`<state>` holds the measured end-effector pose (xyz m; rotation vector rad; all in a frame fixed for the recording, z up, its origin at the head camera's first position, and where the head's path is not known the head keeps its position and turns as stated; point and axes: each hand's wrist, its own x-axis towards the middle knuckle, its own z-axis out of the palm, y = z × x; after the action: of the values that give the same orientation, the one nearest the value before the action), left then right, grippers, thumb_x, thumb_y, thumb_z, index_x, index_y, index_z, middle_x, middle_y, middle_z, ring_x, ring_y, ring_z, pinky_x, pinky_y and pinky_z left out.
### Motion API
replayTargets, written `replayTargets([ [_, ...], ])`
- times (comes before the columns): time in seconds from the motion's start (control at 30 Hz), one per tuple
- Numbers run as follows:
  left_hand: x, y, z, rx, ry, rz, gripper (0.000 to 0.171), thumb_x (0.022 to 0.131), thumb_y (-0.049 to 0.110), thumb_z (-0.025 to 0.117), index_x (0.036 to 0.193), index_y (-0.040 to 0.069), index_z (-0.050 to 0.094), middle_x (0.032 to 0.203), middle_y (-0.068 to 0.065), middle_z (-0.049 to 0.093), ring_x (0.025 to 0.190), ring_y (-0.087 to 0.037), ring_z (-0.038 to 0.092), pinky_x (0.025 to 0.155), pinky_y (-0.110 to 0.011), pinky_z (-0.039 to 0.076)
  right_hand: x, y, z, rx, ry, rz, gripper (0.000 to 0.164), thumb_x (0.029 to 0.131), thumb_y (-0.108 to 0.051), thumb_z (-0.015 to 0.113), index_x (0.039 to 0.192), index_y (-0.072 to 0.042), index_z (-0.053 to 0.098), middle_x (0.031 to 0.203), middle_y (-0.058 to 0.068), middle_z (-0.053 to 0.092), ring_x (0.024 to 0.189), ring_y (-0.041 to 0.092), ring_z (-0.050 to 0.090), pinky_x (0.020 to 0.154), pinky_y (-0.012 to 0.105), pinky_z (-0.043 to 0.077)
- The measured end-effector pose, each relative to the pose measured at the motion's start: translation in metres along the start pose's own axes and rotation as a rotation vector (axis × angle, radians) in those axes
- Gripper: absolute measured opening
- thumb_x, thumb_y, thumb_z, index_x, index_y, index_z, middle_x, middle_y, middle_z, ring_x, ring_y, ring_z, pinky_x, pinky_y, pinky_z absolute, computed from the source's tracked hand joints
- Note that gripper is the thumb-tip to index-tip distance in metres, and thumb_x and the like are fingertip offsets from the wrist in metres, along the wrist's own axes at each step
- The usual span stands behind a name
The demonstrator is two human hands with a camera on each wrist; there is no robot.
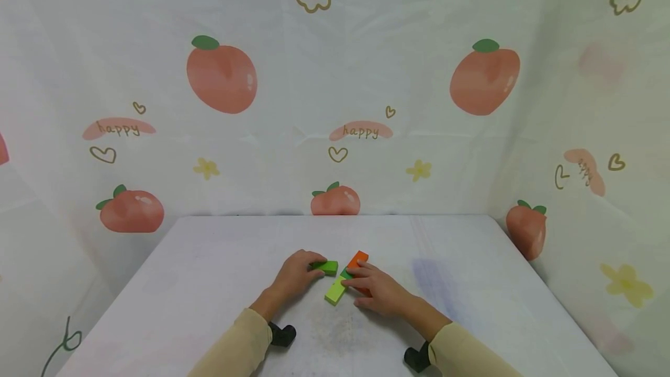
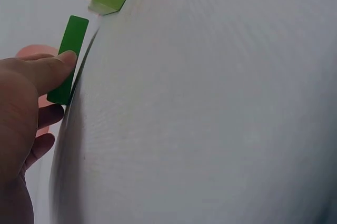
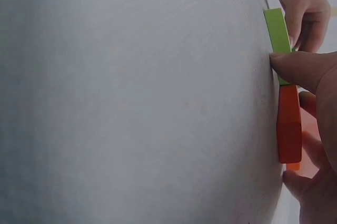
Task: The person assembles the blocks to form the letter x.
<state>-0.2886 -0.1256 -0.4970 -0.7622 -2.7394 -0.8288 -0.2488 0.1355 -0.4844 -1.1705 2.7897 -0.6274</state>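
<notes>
My left hand (image 1: 298, 275) pinches a green block (image 1: 329, 267), with the thumb along its face in the left wrist view. My right hand (image 1: 384, 291) reaches over a slanting row of blocks, its fingers spread and gently bent. That row has a lime-green block (image 1: 335, 291) nearest me, a darker green piece (image 1: 345, 273) in the middle and an orange block (image 1: 359, 258) at the far end. One right fingertip touches the lime-green block. A red-orange block (image 3: 289, 129) lies beneath this hand, between thumb and fingers, partly hidden in the head view.
The white table (image 1: 209, 249) has faint stains and a bluish smear (image 1: 437, 278) on the right. A fruit-printed cloth (image 1: 282, 86) rises behind its far edge and along both sides. Black wrist mounts (image 1: 283, 335) sit below both cuffs.
</notes>
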Motion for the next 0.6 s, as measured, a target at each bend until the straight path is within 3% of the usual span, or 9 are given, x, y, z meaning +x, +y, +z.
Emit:
replayTargets([
  [0.6, 0.0054, 0.0099, 0.0006, 0.020, -0.054, -0.009, 0.027, 0.085, 0.021, 0.077, 0.111, 0.015, 0.074, 0.107, 0.004, 0.069, 0.096, -0.014, 0.057, 0.084, -0.035, 0.048, -0.0018, -0.0028, -0.0006, 0.017, 0.023, -0.018, 0.047, 0.089, -0.020, 0.073, 0.134, -0.019, 0.061, 0.144, 0.008, 0.048, 0.137, 0.034, 0.035, 0.106, 0.050, 0.033],
])
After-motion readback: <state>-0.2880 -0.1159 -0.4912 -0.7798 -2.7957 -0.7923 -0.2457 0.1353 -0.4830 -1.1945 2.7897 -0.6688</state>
